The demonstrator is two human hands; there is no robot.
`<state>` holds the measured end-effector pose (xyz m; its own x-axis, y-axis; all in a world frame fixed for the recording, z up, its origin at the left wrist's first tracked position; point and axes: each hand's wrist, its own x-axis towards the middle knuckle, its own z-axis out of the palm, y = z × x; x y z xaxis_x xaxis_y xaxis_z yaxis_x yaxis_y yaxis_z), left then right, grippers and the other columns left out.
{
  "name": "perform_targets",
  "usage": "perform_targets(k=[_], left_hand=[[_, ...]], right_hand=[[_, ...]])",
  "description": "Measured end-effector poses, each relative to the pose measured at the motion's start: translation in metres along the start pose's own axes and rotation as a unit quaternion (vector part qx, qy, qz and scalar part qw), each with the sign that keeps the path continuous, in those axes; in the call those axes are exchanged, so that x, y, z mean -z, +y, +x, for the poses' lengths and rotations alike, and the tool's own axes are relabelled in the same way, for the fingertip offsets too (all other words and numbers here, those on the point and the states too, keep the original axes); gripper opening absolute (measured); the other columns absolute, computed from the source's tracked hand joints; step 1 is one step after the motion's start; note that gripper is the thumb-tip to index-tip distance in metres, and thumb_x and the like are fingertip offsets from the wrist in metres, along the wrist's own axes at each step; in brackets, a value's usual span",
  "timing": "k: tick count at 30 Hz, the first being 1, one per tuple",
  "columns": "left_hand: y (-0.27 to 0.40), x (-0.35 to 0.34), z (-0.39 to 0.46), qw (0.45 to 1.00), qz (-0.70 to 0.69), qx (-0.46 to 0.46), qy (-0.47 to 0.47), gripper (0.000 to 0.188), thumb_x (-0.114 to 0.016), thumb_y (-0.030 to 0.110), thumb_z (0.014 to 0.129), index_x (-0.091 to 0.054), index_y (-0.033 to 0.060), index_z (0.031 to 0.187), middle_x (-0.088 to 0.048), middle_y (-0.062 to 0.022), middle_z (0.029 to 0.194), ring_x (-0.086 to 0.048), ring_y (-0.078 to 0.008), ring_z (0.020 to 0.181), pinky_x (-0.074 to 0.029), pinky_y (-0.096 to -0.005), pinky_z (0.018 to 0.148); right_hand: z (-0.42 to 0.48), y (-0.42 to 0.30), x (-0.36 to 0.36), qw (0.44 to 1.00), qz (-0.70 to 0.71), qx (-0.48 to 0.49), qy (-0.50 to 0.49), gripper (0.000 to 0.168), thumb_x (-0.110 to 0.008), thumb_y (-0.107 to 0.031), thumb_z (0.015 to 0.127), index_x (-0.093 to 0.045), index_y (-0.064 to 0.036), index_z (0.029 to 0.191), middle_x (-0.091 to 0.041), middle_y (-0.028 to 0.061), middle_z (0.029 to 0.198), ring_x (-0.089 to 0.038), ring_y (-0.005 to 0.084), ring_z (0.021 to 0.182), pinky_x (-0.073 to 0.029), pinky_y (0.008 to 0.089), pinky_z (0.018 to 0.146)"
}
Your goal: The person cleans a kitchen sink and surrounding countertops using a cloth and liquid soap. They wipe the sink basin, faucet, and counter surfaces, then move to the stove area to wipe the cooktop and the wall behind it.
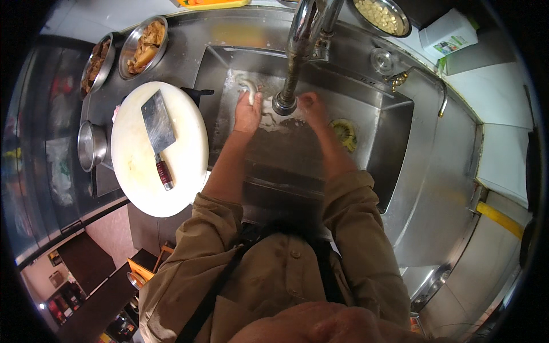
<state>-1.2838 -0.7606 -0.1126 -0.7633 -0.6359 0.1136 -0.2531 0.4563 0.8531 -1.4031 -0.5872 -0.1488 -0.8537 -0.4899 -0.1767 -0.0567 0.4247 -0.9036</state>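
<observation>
Both my hands are inside a stainless steel sink (283,165), on either side of the faucet spout (285,102). A pale, slippery-looking food piece (251,91) lies in my left hand (248,112), held against the thumb; its exact kind is unclear. My right hand (312,108) is right of the spout, blurred, its fingers curled; whether it holds anything cannot be told. Whitish water or foam spreads between the hands. A green and yellow round drain strainer (344,135) sits beyond my right forearm. Left of the sink, a cleaver (158,124) rests on a round white cutting board (124,171).
Two metal bowls of brown food (146,49) (96,64) stand at the back left, an empty-looking metal bowl (92,145) beside the board. Behind the sink are a bowl of pale pieces (379,17), a white plastic jug (448,34) and a small brass-based tap (399,80).
</observation>
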Motion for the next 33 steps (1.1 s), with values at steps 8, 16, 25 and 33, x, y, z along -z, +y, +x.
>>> perform_targets(k=[8,16,25,33], left_hand=[[-0.049,0.004,0.0,0.889,0.302,0.219,-0.267,0.049,-0.056,0.022,0.083,-0.046,0.0155,0.13,-0.046,-0.0197,0.127,-0.048,-0.0354,0.114,-0.043,-0.039,0.092],[-0.067,-0.022,-0.029,0.767,0.265,0.166,-0.56,0.032,-0.054,0.025,0.085,-0.061,0.0105,0.112,-0.065,-0.0139,0.101,-0.063,-0.0238,0.083,-0.051,-0.04,0.074],[-0.02,-0.039,-0.032,0.91,0.39,0.029,-0.137,0.036,-0.061,0.019,0.074,-0.06,0.0126,0.11,-0.063,-0.0192,0.098,-0.06,-0.0342,0.092,-0.047,-0.0415,0.084],[-0.026,-0.018,-0.031,0.877,-0.146,0.309,-0.337,0.038,-0.059,0.015,0.077,-0.057,0.0104,0.114,-0.058,-0.0075,0.113,-0.051,-0.0201,0.107,-0.04,-0.0342,0.089]], right_hand=[[-0.012,0.103,-0.007,0.877,-0.369,0.128,0.282,0.053,-0.064,-0.024,0.08,-0.045,-0.007,0.127,-0.05,0.0179,0.123,-0.049,0.0348,0.11,-0.041,0.0449,0.09],[-0.05,0.078,-0.093,0.901,-0.326,0.267,-0.101,0.037,-0.057,-0.02,0.081,-0.051,-0.011,0.117,-0.055,0.0153,0.114,-0.056,0.036,0.09,-0.042,0.0484,0.082],[-0.043,0.105,-0.064,0.919,-0.323,0.193,0.119,0.057,-0.056,-0.02,0.082,-0.037,-0.009,0.135,-0.042,0.0254,0.131,-0.043,0.0377,0.118,-0.035,0.0531,0.095],[-0.055,-0.032,-0.038,0.968,-0.152,0.061,-0.192,0.042,-0.06,-0.016,0.075,-0.055,-0.005,0.115,-0.063,0.0169,0.1,-0.06,0.0344,0.094,-0.047,0.0399,0.083]])
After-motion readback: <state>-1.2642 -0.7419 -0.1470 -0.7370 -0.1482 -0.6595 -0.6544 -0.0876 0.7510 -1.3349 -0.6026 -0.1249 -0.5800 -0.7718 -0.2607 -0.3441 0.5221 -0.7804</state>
